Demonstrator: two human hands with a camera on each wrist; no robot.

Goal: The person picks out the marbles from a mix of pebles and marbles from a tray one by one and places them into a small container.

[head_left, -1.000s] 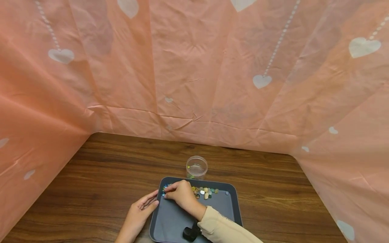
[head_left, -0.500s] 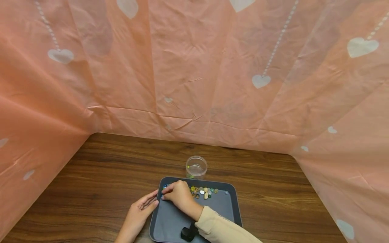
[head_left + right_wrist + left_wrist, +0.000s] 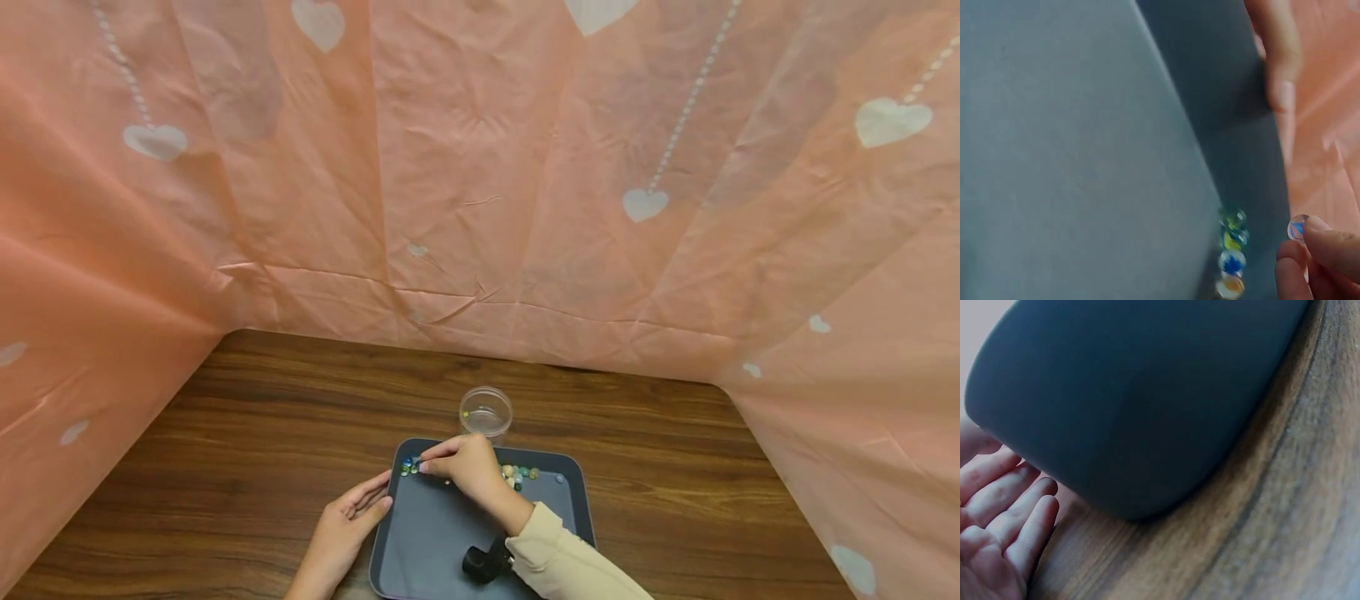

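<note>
Marbles (image 3: pixel 1232 260) cluster in the tray (image 3: pixel 431 542); one blue-swirled marble (image 3: pixel 1297 228), pinched by the right hand (image 3: pixel 469 468), isn't down yet; the relaxed left hand (image 3: pixel 342 518) touches the tray.

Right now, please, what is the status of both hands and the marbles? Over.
Right hand pinching a blue-patterned marble. Left hand at left rim of tray. More marbles along tray's far side. No obstacle evident.
</note>
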